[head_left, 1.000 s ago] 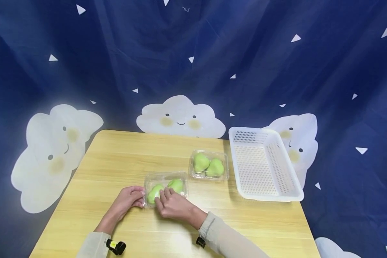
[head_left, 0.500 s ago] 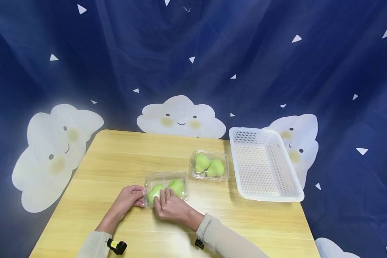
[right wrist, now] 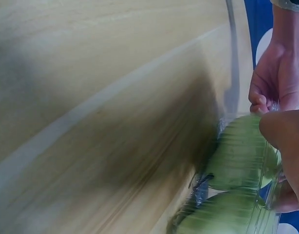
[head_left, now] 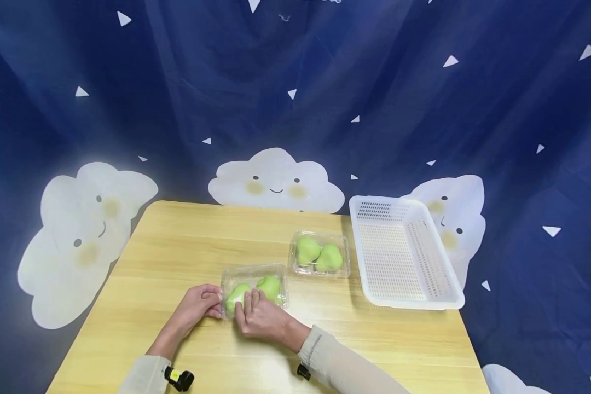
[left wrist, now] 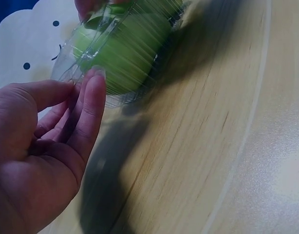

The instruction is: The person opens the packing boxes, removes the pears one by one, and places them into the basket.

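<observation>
Two green pears (head_left: 270, 285) lie inside a clear plastic box (head_left: 246, 271) on the table. With thumb and fingertips, my left hand (head_left: 196, 307) pinches the box's left end; the left wrist view shows this fingertip grip (left wrist: 57, 126) at the ribbed wall. Across the box's near side, my right hand (head_left: 265, 317) holds its rim, the thumb (right wrist: 281, 127) over the edge in the right wrist view. That hand hides part of the near rim, and whether the lid is fully fastened cannot be told.
Behind and to the right stands a second clear box (head_left: 295, 268) with two pears (head_left: 329, 257). A white perforated plastic basket (head_left: 394, 257) sits at the table's right edge. The wooden table (head_left: 187, 235) ends at a blue curtain (head_left: 256, 71) with clouds.
My right hand has shifted slightly left along the near rim. The left hand, both boxes and the basket keep their places.
</observation>
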A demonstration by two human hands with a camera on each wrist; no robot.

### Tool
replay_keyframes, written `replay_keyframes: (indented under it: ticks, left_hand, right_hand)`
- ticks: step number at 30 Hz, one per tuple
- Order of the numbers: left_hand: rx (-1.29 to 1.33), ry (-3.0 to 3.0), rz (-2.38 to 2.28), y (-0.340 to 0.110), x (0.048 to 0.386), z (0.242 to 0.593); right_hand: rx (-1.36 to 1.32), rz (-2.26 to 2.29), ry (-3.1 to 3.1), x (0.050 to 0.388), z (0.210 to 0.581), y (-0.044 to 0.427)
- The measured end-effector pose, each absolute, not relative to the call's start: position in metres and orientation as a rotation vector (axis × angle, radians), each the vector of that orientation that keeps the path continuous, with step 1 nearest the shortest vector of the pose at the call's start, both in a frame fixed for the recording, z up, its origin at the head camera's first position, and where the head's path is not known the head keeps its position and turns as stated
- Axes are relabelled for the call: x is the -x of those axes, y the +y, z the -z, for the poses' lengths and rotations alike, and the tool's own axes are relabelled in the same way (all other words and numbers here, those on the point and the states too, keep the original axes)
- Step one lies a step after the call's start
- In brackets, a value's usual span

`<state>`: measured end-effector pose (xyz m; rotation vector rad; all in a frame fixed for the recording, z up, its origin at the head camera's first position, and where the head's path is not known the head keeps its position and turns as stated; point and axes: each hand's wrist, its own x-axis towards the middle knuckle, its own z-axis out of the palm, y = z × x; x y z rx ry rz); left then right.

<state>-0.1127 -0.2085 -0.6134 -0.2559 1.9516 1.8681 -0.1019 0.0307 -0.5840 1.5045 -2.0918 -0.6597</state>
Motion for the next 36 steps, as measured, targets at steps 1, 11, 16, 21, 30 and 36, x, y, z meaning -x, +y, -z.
replay_keyframes:
  ticks: [1, 11, 16, 21, 30, 36]
  left_hand:
    - [0.249, 1.957, -1.864, -0.2086, 0.1122, 0.6137]
    - [0.257, 1.983, -1.868, -0.2097, 0.1087, 0.6195]
    - [0.237, 1.998, -1.880, -0.2105, 0.1070, 0.6202]
    - [0.213, 2.005, -1.907, -0.2097, 0.1063, 0.6193]
    - [0.220, 2.001, -1.916, -0.2070, 0.1078, 0.6189]
    - [0.207, 1.994, -1.922, -0.2052, 0.1099, 0.6185]
  right_hand:
    - [-1.511, 0.659, -2.089, 0.1020, 0.5836, 0.0307]
    - [-1.512, 0.619, -2.065, 0.1027, 0.5799, 0.0298]
    - [-1.523, 0.627, -2.054, 0.1024, 0.5807, 0.0268]
    - [-1.491, 0.627, -2.062, 0.1023, 0.5792, 0.0254]
    - [-1.420, 0.521, -2.084, 0.1046, 0.5823, 0.0274]
    - [-1.356, 0.402, -2.097, 0.1058, 0.5857, 0.0281]
